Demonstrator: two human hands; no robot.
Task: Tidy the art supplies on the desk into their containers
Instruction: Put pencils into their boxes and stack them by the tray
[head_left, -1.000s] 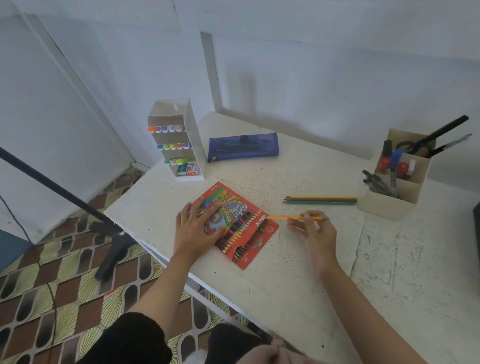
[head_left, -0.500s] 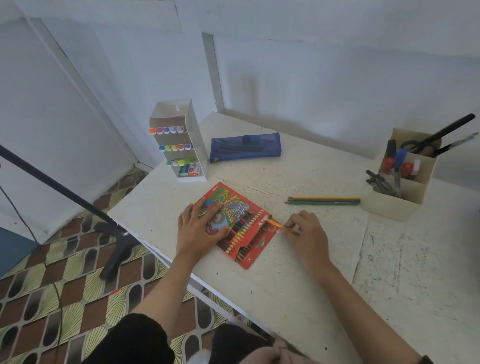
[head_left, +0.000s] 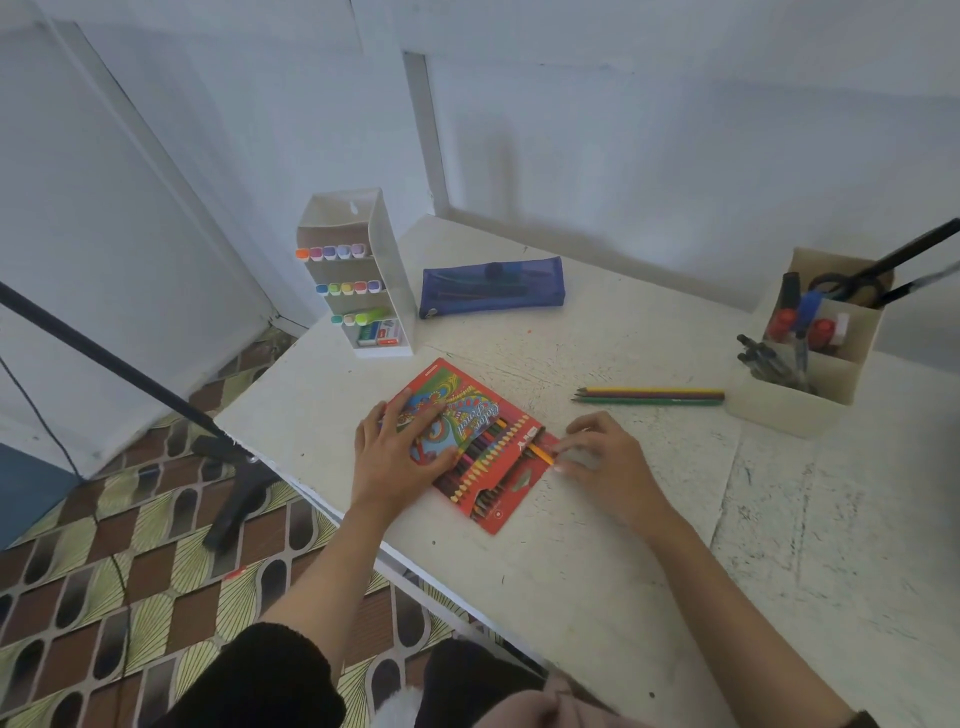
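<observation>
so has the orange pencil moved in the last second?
Yes: the orange pencil has slid left into the red cardboard pencil box, right hand pinching its end.

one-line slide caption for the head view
Left hand steadies the red pencil box while the right hand holds an orange pencil partly inside it; loose pencils lie on the desk.

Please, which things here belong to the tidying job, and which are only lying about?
Job: red pencil box, pressed by the left hand; orange pencil, pinched by the right hand; loose pencils; marker rack; blue pencil case; beige organiser.
Lying about: black tripod beside the desk.
</observation>
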